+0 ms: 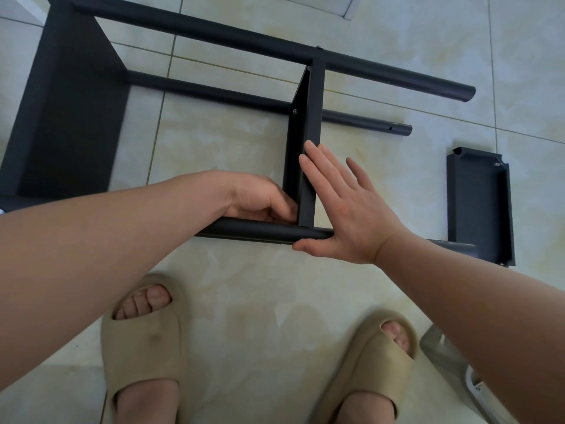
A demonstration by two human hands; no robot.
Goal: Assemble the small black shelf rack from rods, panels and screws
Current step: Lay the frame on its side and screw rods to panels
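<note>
The black shelf rack lies on its side on the tiled floor. A large end panel [70, 117] stands at the left, with long rods [244, 41] running right from it. A middle panel [305, 133] stands between the rods. My right hand [345, 209] presses flat against that panel's right face, thumb under the near rod [253, 231]. My left hand [263, 200] has its fingers curled at the inside corner where the panel meets the near rod; what it pinches is hidden. A loose panel [477, 203] lies at the right.
My two feet in beige slippers [146, 347] stand just in front of the rack. A grey and white object [452, 371] sits at the lower right. A white edge [345, 7] shows at the top. Pale floor tiles lie all round.
</note>
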